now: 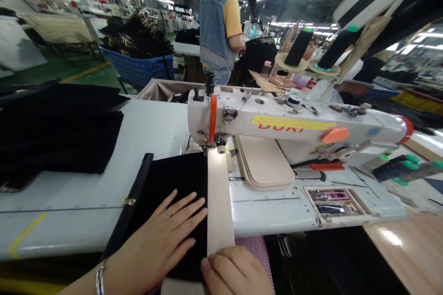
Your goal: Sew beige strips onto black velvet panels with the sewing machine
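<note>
Left hand [175, 233]: one, open, palm down, with fingers spread and pressed flat on black cloth [180, 173]; one ring [168, 213], one bracelet [99, 280].
Right hand [238, 271]: one, with fingers curled, over the near end of a beige piece [220, 203], at the front edge of the tabletop [152, 124], thumb against the cloth's right side; whether pinched shut, cannot tell.
Black cloth: one, flat beneath the left hand, from near the needle to past the tabletop's front edge; one metal fitting [129, 201] on the band along its left side.
Beige piece: one, bare along the cloth's right side, from below the machine head to beyond the front edge.
Sewing machine [284, 113]: one, white, on the tabletop; one yellow tape [294, 122] and one orange tag [335, 135] on the arm.
Beige panels [268, 161]: one stack, too tight to count, below the arm, back from the front edge.
Tray [341, 220]: one, toward the tabletop's front right corner; one pink-handled tool [332, 195], one dark tool [330, 209], smaller bits unclear.
Black cones [299, 47]: two, upright above the machine.
Black fabric pile [62, 124]: one, at the tabletop's left.
Blue crate [148, 69]: one, beyond the far edge, heaped with black pieces [138, 37].
Co-worker [216, 23]: one, in denim vest, beyond the far edge.
</note>
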Tool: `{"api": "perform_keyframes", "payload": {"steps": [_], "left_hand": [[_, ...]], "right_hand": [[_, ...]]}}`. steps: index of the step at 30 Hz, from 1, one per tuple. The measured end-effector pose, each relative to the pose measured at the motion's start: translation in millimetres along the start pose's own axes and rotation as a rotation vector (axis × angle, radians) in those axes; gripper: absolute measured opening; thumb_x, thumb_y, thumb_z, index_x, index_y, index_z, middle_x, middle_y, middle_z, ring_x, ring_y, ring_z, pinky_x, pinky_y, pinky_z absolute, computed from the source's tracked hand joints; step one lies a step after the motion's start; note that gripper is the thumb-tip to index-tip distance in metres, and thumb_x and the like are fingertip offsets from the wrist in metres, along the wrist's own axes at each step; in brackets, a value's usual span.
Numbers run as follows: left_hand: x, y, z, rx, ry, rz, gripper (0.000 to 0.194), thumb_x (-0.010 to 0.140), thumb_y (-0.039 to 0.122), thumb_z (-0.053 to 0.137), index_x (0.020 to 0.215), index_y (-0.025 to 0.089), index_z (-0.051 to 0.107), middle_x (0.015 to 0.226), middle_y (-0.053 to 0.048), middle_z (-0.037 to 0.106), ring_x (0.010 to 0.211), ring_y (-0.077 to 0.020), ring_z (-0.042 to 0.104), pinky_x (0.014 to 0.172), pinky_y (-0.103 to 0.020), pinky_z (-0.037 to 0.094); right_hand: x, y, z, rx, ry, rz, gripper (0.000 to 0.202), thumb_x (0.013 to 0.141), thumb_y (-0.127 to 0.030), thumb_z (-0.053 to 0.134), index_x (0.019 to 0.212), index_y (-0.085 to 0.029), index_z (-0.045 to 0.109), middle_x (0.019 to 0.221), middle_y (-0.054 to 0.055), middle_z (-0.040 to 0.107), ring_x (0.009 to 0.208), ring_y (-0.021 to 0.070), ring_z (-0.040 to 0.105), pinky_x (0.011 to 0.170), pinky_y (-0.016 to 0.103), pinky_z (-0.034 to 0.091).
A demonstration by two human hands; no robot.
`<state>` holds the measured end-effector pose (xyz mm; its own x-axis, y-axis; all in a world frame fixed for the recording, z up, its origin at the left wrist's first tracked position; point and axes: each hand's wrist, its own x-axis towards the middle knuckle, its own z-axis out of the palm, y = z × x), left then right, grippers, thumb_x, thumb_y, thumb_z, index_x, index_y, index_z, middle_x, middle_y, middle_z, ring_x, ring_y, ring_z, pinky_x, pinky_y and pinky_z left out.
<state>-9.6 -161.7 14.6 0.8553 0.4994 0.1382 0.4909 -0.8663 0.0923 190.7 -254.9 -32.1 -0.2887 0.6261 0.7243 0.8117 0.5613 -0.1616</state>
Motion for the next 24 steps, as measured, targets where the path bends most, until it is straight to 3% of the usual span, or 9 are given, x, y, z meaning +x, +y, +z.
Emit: {"api": "perform_keyframes", "payload": {"steps": [4,9,15,20,24], "left_hand": [[8,-8,0.5,-0.035,0.003,-0.007,0.056,0.095,0.024,0.053,0.149,0.029,0.039,0.151,-0.004,0.046,0.140,-0.0239,0.041,0.121,-0.053,0.022],[18,-22,1.4,-0.053,0.045,-0.026,0.053,0.094,0.020,0.054,0.145,0.028,0.044,0.148,-0.005,0.049,0.138,-0.0235,0.044,0.121,-0.052,0.021],[24,-26,-0.1,-0.030,0.043,0.027,0.044,0.094,0.020,0.053,0.138,0.022,0.053,0.141,-0.006,0.057,0.135,-0.0239,0.047,0.122,-0.050,0.022],[16,-21,3.2,-0.177,0.143,0.088,0.031,0.092,0.013,0.052,0.120,0.020,0.064,0.127,-0.002,0.066,0.125,-0.0181,0.056,0.123,-0.041,0.025],[16,-31,11.4,-0.257,0.190,0.121,0.039,0.091,0.002,0.045,0.121,0.019,0.062,0.123,-0.001,0.068,0.124,-0.0149,0.056,0.123,-0.038,0.023]], "right_hand": [[0,3,12,0.013,0.069,0.028,0.026,0.095,-0.014,0.044,0.086,-0.020,0.067,0.063,0.000,0.065,0.056,0.0161,0.058,0.050,0.032,0.042],[17,14,10,0.072,0.003,-0.005,0.035,0.101,-0.030,0.037,0.095,-0.017,0.069,0.068,0.002,0.067,0.057,0.0178,0.058,0.049,0.033,0.042],[34,30,10,0.111,-0.091,-0.006,0.024,0.093,-0.021,0.048,0.104,-0.014,0.068,0.078,0.004,0.070,0.067,0.0190,0.061,0.058,0.032,0.048],[44,42,13,0.210,-0.174,0.013,0.024,0.092,-0.022,0.056,0.110,-0.010,0.067,0.082,0.007,0.069,0.075,0.0212,0.061,0.066,0.032,0.052],[54,49,11,0.279,-0.243,0.072,0.025,0.092,-0.019,0.060,0.116,-0.013,0.066,0.094,0.007,0.070,0.083,0.0219,0.061,0.074,0.034,0.054]]}}
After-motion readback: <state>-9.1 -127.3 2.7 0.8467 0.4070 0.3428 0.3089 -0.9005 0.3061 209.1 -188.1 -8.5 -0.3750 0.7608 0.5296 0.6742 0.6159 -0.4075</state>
